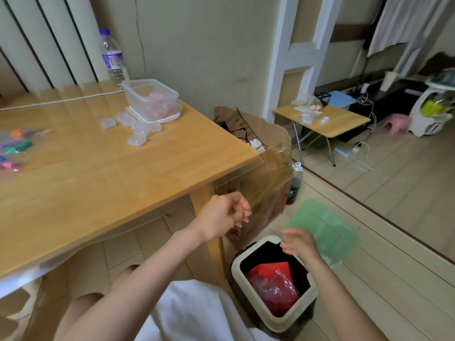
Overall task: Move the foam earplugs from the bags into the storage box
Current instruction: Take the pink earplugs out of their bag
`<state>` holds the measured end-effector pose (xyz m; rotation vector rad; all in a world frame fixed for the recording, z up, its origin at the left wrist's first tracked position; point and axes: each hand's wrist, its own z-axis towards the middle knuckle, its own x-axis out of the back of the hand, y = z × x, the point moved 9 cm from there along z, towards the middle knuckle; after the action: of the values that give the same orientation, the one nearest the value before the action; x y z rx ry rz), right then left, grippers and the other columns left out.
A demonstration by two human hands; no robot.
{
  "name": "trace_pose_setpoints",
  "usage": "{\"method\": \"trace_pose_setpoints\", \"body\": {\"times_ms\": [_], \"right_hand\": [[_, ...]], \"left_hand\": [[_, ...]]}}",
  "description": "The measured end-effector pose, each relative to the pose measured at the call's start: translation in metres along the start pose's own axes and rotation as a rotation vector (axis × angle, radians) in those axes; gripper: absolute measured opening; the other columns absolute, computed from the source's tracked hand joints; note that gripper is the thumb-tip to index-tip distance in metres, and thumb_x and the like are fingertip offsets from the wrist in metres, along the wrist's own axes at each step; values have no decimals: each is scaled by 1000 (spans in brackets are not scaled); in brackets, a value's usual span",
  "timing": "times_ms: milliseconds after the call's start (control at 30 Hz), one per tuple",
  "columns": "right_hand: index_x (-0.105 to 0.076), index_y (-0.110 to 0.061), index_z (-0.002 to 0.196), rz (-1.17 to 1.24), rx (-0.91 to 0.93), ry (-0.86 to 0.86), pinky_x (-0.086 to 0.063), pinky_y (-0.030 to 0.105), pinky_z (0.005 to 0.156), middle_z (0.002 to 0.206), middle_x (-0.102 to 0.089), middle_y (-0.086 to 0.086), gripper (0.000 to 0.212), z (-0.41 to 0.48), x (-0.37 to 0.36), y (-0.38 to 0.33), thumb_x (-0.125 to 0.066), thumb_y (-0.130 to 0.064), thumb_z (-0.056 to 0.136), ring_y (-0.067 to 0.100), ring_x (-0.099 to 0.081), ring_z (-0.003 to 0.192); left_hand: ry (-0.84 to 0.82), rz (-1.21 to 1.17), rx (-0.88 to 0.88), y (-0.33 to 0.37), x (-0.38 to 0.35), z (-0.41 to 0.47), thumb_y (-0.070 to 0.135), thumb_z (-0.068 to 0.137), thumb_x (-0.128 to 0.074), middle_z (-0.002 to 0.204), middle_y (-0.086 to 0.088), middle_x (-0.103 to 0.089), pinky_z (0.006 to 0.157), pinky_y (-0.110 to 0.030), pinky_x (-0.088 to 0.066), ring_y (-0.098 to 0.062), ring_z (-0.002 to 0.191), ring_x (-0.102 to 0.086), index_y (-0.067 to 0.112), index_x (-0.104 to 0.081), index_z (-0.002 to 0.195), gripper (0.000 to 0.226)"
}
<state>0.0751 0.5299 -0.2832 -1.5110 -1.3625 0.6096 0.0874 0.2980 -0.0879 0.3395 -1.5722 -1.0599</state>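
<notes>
The clear storage box [151, 99] stands on its white lid at the far side of the wooden table [98, 183], with pink foam earplugs inside. Bags of coloured earplugs [14, 146] lie at the table's left edge. My left hand [226, 214] hovers off the table's right corner, its fingers curled round an empty clear plastic bag [268, 173] that stretches up and to the right. My right hand [299, 243] is over the waste bin [273, 286], fingers fairly straight against the raised green bin lid [325, 230], which is blurred.
Several small clear cases [134, 130] lie in front of the box, and a water bottle [113, 57] stands behind it. The bin holds red wrapping. A cardboard box [261, 134] with a wire rack sits beside the table. A small folding table [322, 119] stands farther back.
</notes>
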Motion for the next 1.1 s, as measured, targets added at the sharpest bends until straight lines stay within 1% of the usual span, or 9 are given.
{"method": "trace_pose_setpoints", "body": {"times_ms": [67, 233, 433, 567, 667, 733, 867, 967, 1100], "right_hand": [[-66, -13, 89, 53, 175, 5, -56, 26, 63, 101, -67, 16, 21, -17, -1, -77, -54, 4, 88, 23, -65, 71], [-65, -16, 97, 86, 603, -17, -56, 19, 64, 92, -69, 6, 17, -89, -13, -248, -56, -4, 90, 16, -67, 75], [-66, -12, 92, 90, 810, -203, -52, 19, 57, 80, -68, 8, 14, -142, -101, -354, -54, -5, 92, 13, -62, 61], [-64, -6, 92, 53, 850, -361, -47, 16, 49, 72, -63, 5, 14, -157, -184, -384, -52, 0, 90, 6, -54, 47], [-63, -12, 87, 2, 850, -455, -47, 17, 48, 70, -63, 3, 24, -164, -245, -393, -47, 4, 88, 11, -54, 51], [-64, -12, 88, -40, 847, -511, -47, 17, 48, 72, -63, 5, 24, -168, -285, -395, -46, 4, 88, 13, -55, 54], [-63, -12, 87, -98, 826, -590, -47, 17, 46, 71, -62, 5, 24, -177, -354, -387, -46, 6, 85, 11, -53, 49], [-63, -11, 88, -149, 784, -660, -46, 15, 43, 68, -61, 3, 22, -182, -401, -369, -48, 4, 86, 6, -52, 42], [-63, -11, 89, -203, 752, -723, -45, 16, 42, 70, -62, 5, 22, -190, -445, -349, -46, 4, 87, 11, -52, 46]], "left_hand": [[29, -96, -18, 13, 15, 1, 13, 90, -59, 79, 2, -68, 72, -31, -57, -16, 70, -67, 8, -57, 104, 15], [221, -283, -90, 44, 87, 0, 10, 89, -59, 82, 0, -64, 62, -30, -54, -14, 67, -64, 8, -54, 108, 20], [534, -241, -44, 21, 194, -21, 8, 91, -57, 92, -11, -65, 58, -24, -51, -17, 68, -63, 6, -54, 105, 14], [687, -159, 48, -24, 254, -41, 7, 90, -58, 83, -1, -63, 55, -21, -52, -2, 57, -63, 7, -57, 101, 11], [805, -80, 129, -61, 294, -64, 9, 89, -60, 84, -1, -63, 58, -25, -52, 1, 58, -62, 12, -58, 95, 7], [886, 13, 215, -86, 319, -83, 10, 88, -62, 88, -3, -64, 68, -32, -53, -10, 69, -63, 12, -59, 95, 8], [1038, 276, 421, -130, 358, -130, 13, 80, -69, 102, -8, -66, 84, -34, -45, -26, 97, -60, 8, -62, 99, 21], [1055, 503, 678, -157, 371, -161, 27, 76, -73, 117, -14, -57, 90, -39, -36, -35, 111, -46, 12, -60, 108, 37], [899, 579, 931, -196, 369, -177, 47, 74, -70, 130, -16, -46, 95, -39, -32, -35, 119, -39, 15, -54, 117, 57]]}}
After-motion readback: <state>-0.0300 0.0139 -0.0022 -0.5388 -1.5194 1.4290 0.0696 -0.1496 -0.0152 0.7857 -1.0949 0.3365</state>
